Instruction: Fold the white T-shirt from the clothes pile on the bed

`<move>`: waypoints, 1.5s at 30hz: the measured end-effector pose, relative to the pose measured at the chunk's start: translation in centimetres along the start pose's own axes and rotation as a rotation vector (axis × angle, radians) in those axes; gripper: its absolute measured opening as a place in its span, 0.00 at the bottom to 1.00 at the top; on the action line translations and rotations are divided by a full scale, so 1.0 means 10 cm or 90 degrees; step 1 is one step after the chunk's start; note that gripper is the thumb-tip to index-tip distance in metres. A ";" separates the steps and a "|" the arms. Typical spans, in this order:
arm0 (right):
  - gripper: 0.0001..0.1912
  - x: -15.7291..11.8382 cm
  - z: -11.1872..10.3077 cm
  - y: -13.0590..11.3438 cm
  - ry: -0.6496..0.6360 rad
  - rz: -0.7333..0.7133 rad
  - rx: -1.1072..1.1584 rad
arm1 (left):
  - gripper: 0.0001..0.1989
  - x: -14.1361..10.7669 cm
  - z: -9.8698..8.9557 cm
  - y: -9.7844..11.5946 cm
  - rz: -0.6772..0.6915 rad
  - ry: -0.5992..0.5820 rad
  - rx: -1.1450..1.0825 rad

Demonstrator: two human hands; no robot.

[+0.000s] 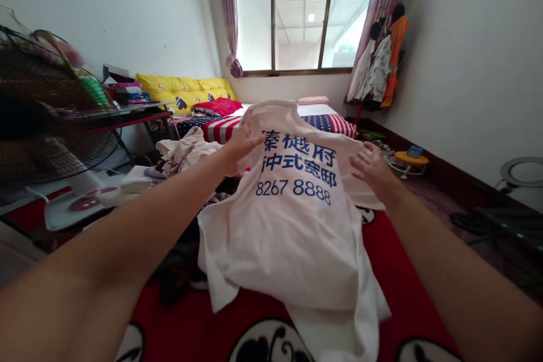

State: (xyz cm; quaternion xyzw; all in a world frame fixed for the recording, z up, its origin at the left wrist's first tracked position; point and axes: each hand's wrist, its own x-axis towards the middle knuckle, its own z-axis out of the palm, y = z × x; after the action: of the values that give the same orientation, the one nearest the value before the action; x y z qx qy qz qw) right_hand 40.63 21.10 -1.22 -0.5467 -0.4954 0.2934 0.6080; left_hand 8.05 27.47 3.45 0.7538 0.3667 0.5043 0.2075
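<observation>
A white T-shirt with blue printed characters and digits is spread out in front of me, collar end away from me, its lower part rumpled over a red patterned cloth. At the shirt's left shoulder my left hand has its fingers apart, touching or just over the fabric. My right hand is by the right sleeve, fingers spread. Neither hand shows a clear grip on the shirt.
A heap of clothes lies left of the shirt. An electric fan stands at the far left. Behind are a bed and a yellow cushion. An orange stool and a ring light are on the right.
</observation>
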 end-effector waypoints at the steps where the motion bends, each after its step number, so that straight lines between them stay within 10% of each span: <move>1: 0.33 -0.05 -0.01 0.08 -0.020 -0.004 -0.022 | 0.37 -0.09 0.04 -0.08 -0.008 -0.025 0.026; 9: 0.21 -1.42 -0.59 0.48 -0.218 -0.117 -0.250 | 0.34 -1.80 -0.23 0.08 -0.030 -0.376 0.301; 13: 0.34 -1.91 -0.72 0.50 -0.367 -0.201 -0.375 | 0.37 -2.28 -0.48 0.18 0.013 -0.525 0.421; 19: 0.48 -2.10 -0.27 0.54 -0.400 -0.276 -0.475 | 0.26 -2.23 -0.43 0.04 0.090 -0.505 0.558; 23: 0.36 -1.90 -0.12 0.36 -0.424 -0.219 -0.557 | 0.17 -2.00 -0.43 0.11 0.082 -0.502 0.516; 28: 0.04 -1.50 -0.45 -0.48 -0.285 -0.348 -0.428 | 0.19 -1.59 -0.88 0.65 0.063 -0.345 0.390; 35: 0.18 -1.81 -1.05 -1.59 -0.103 -0.309 -0.340 | 0.15 -1.64 -1.42 1.57 0.042 -0.216 0.205; 45: 0.15 -2.88 -1.69 -0.46 -0.432 0.044 -0.305 | 0.11 -2.94 -1.29 1.48 -0.267 -0.622 0.072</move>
State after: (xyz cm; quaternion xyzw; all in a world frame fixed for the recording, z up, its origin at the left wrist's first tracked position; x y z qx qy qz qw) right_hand 45.69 -12.21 -3.43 -0.5611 -0.7032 0.3540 0.2557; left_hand -5.20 -5.18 0.91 0.8214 0.3963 0.0216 0.4096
